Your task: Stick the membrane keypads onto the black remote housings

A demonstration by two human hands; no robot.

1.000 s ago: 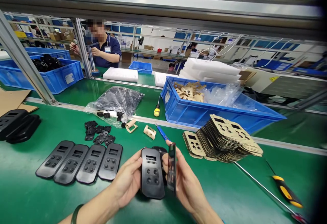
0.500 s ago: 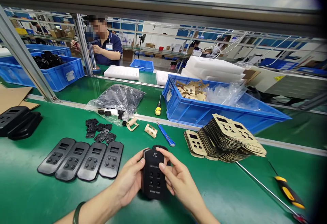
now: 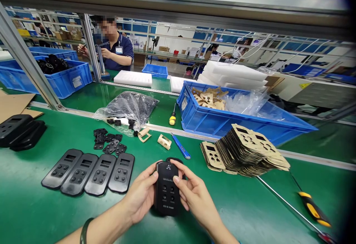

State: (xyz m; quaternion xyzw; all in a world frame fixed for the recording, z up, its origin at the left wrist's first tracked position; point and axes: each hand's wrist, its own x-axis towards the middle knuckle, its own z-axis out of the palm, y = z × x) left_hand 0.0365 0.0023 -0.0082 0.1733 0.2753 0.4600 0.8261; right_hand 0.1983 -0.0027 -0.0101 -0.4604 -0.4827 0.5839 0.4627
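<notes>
A black panel with small button holes and white print [image 3: 167,190] is held upright between both hands above the green table. My left hand [image 3: 141,192] grips its left edge, thumb on the front. My right hand [image 3: 191,190] holds the upper right edge, with thumb and index finger at the top. Part of another dark rounded piece shows behind its top. To the left, several black panels [image 3: 99,175] lie side by side, with small black button pads [image 3: 111,145] above them. A stack of tan-faced plates [image 3: 244,151] stands to the right.
A blue knife [image 3: 180,146], a yellow screwdriver [image 3: 172,119] and a plastic bag [image 3: 129,106] lie beyond the hands. Behind the tan stack is a blue bin [image 3: 222,119]. A long screwdriver [image 3: 313,207] lies at right. A person [image 3: 119,53] works across the bench.
Both hands keep their hold on the black panel, which has tilted very slightly. The view has shifted a little; nothing else has visibly moved on the table.
</notes>
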